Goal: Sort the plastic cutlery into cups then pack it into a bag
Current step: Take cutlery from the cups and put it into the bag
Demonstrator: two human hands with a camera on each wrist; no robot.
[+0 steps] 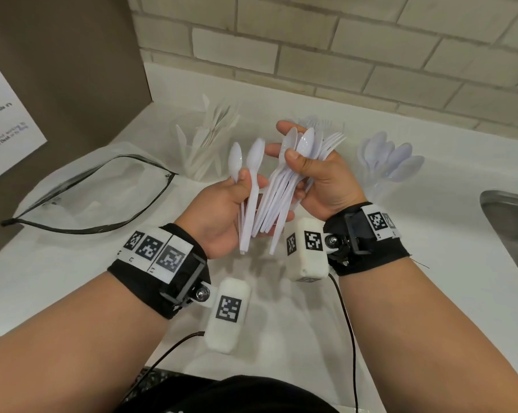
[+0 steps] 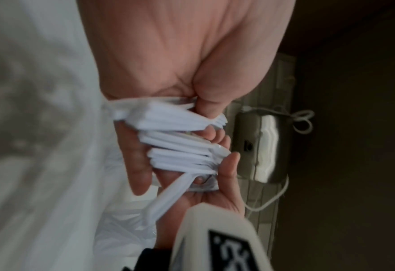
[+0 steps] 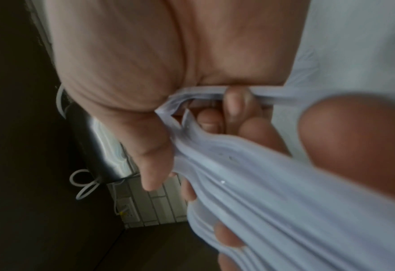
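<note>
Left hand (image 1: 222, 210): two white plastic spoons (image 1: 248, 174) are pinched by curled fingers.
Right hand (image 1: 323, 177): a bundle of white plastic cutlery (image 1: 284, 192) is gripped above the white tabletop (image 1: 430, 263).

Two hands (image 1: 225, 216), three cups (image 1: 198, 150), one bag (image 1: 96, 189)

head view bright, evenly lit, bent at its edges; both wrist views dim, soft and blurred.
</note>
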